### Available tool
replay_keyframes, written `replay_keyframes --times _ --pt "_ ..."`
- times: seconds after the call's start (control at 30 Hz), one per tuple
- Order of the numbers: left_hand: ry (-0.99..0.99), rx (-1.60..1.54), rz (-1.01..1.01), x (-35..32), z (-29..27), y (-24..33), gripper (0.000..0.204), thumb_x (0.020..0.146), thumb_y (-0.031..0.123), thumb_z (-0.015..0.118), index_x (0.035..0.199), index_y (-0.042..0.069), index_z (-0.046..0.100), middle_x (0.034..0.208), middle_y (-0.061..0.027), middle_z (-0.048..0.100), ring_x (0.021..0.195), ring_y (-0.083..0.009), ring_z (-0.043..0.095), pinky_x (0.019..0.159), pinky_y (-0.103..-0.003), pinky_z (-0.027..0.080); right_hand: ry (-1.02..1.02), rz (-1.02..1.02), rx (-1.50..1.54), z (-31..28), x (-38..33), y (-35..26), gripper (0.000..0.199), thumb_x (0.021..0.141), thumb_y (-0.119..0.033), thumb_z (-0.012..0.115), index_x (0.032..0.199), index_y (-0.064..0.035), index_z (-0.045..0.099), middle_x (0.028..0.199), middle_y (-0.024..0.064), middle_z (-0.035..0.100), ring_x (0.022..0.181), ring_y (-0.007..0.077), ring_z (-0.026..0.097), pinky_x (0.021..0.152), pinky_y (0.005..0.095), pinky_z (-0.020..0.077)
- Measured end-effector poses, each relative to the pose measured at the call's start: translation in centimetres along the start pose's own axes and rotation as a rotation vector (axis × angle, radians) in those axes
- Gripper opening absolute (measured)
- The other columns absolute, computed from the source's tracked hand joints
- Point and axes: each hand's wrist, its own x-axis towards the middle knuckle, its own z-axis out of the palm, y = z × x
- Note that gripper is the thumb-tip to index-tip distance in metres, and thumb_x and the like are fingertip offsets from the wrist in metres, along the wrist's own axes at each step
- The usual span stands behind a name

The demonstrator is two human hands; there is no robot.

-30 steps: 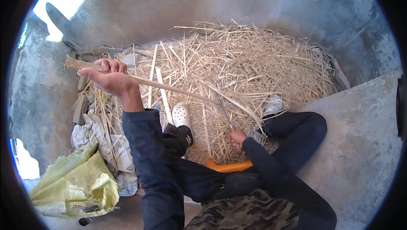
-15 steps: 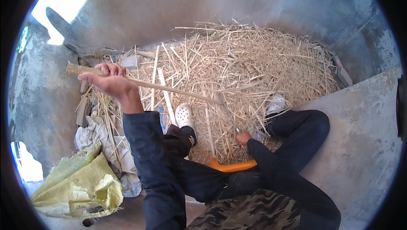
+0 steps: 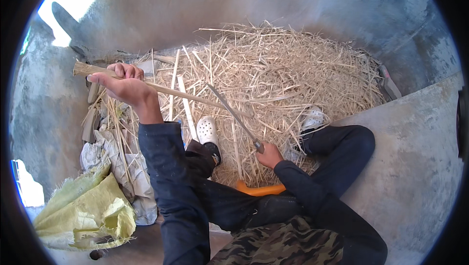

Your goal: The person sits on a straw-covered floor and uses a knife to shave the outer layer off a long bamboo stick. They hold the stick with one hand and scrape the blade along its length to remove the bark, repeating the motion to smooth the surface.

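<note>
My left hand [image 3: 126,85] is closed round the thick end of a pale bamboo stick [image 3: 188,95], which slants down to the right over the shavings. In my right hand [image 3: 269,155] is the handle of a long knife [image 3: 234,115]. Its narrow blade points up and to the left, crossing the stick near the stick's thin end. I cannot tell whether blade and stick touch. A thick heap of straw-coloured shavings [image 3: 293,70] lies beyond and beneath both hands.
White clogs are on my feet, the left clog [image 3: 206,130] beside upright pale strips. An orange curved object [image 3: 261,189] lies between my legs. A torn yellow-green sack [image 3: 88,209] and crumpled whitish sheeting [image 3: 115,155] are at left. Concrete walls [image 3: 234,1] surround the heap.
My right hand has moved up and left with the knife, so its blade now reaches past the stick. My left hand keeps its hold on the stick and has shifted only slightly.
</note>
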Motion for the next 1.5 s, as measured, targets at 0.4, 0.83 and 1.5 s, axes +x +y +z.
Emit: replay_keyframes --times 0.4,0.83,1.5 --pt "-0.041 -0.072 0.052 -1.3 2.0 3.2 0.062 0.090 0.071 0.022 0.069 0.013 0.028 0.056 0.0013 0.026 0.045 -0.0089 0.026 0.041 -0.022 0.021 -0.566 0.921 0.993 2.7 4.0 16.2 0.017 0.078 -0.014 0.054 0.065 -0.0051 0.047 0.053 0.0038 0.044 0.041 0.0165 0.040 0.044 0.0338 0.0390" --pt "-0.317 -0.188 0.165 1.5 -7.1 15.5 0.064 0.091 0.067 0.009 0.062 0.015 0.033 0.049 0.0017 0.030 0.039 -0.0099 0.026 0.039 -0.024 0.024 -0.289 0.161 0.139 -9.7 -9.7 -2.9 0.022 0.074 -0.016 0.061 0.086 0.0017 0.057 0.057 0.0120 0.054 0.049 0.0226 0.056 0.051 0.0364 0.0448" --pt "-0.465 -0.746 0.335 0.0 -15.4 26.5 0.060 0.087 0.067 0.026 0.059 0.014 0.031 0.049 0.0013 0.029 0.040 -0.0112 0.026 0.047 -0.027 0.024 0.748 0.172 -0.148 -17.3 -24.5 1.5 0.022 0.066 -0.018 0.064 0.080 -0.0038 0.055 0.070 0.0224 0.060 0.071 0.0435 0.059 0.063 0.0477 0.0464"
